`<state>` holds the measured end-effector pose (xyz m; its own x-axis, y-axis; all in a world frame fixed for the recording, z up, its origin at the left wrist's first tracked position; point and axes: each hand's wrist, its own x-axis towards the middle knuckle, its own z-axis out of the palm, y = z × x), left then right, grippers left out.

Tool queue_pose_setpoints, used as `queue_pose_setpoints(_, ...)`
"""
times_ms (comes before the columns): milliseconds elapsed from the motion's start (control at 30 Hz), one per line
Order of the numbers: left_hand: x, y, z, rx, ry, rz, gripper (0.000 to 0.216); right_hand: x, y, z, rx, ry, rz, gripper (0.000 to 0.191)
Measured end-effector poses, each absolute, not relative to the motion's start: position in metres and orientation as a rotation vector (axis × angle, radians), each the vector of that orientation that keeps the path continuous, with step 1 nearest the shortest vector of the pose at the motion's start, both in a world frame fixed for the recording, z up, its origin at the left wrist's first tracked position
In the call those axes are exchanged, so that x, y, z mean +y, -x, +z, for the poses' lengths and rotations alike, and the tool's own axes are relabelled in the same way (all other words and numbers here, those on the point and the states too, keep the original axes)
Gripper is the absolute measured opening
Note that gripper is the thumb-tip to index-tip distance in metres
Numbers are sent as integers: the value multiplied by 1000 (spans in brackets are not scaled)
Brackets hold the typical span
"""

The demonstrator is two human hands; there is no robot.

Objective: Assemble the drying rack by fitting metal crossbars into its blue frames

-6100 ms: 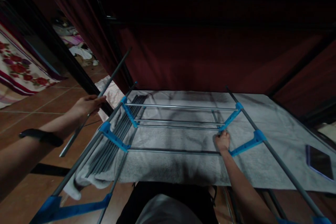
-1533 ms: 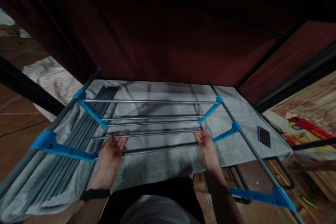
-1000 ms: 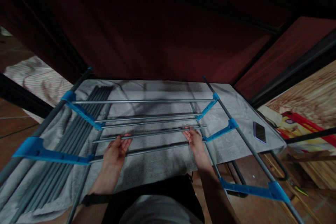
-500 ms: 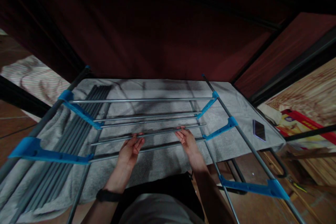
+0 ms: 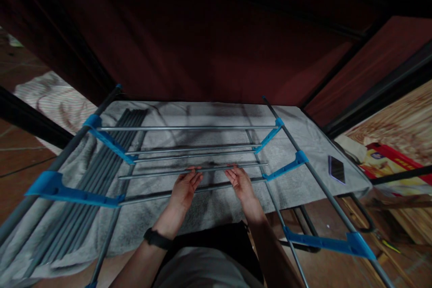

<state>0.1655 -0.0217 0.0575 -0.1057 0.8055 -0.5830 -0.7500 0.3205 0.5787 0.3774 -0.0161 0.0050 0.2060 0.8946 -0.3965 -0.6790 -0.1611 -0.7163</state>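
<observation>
Item, left: a row of spare tubes (image 5: 104, 166) on grey cloth (image 5: 202, 117), beneath a blue left bracket (image 5: 84, 194). Item: your left hand (image 5: 184, 189), curled, gripping the loose tube (image 5: 213, 169). The tube lies just beyond the near crossbar (image 5: 213, 187), ends apparently unseated. Item: your right hand (image 5: 241, 184), fingertips gripping likewise. Item: blue right bracket (image 5: 286, 166); phone (image 5: 336, 169). Step, judged: two-handed holding; next move seems to call for an even, level grip.
</observation>
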Motion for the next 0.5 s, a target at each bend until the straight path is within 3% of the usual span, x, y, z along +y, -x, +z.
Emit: queue_pose_setpoints(500,-28,-194,51,935,-201,1272,17,-19,-370,22,-147,974,1465,12)
